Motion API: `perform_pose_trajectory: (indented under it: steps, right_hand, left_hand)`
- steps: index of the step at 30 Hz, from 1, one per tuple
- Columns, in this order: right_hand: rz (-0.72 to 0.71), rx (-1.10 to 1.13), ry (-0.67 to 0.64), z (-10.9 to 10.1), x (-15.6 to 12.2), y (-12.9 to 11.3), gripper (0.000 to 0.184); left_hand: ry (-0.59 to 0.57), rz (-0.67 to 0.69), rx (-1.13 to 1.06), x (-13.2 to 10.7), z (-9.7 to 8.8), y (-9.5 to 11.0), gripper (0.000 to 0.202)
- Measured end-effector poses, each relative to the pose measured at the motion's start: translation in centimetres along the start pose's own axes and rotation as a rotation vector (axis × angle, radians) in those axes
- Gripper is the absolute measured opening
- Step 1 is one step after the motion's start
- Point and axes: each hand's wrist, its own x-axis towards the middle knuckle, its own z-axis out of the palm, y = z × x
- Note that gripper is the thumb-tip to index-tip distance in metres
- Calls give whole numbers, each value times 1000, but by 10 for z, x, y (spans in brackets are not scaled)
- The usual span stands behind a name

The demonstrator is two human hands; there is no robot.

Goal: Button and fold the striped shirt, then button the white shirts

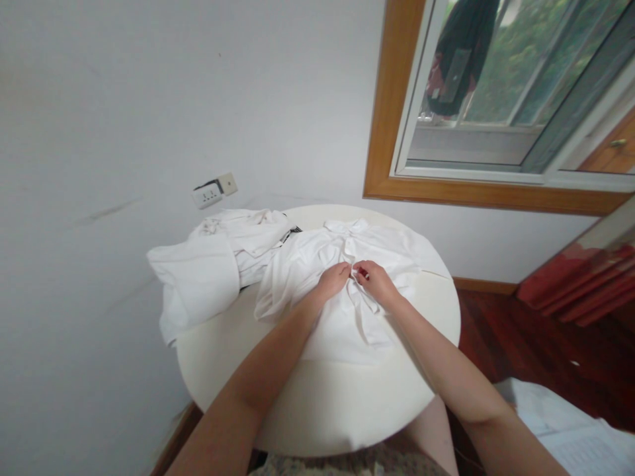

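Observation:
A white shirt (327,330) lies spread on the round white table (317,410), its collar end toward the wall and its lower part toward me. Both hands meet over its front opening. My left hand (335,279) is closed, its fingertips pinching the shirt's edge. Close beside it, my right hand (373,279) is also closed on the cloth, with thumb and fingers curled together. Whether a button sits between the fingertips is too small to make out. Below the hands, the two front edges of the shirt hang apart in loose folds.
A heap of white clothes (203,271) overhangs the table's left edge by the wall. A power socket (207,195) is on the wall above it. A wood-framed window (380,188) is at right, with a red curtain (580,284) below. Papers (575,436) lie at lower right.

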Motion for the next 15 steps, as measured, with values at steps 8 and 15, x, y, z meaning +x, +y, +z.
perform_pose_trajectory:
  steps: [8, 15]
  right_hand:
    - [47, 53, 28, 4, 1, 5, 21]
    - [110, 111, 35, 9, 2, 12, 20]
  left_hand:
    - [-20, 24, -20, 0, -1, 2, 37]
    - [-30, 41, 33, -2, -1, 2, 21]
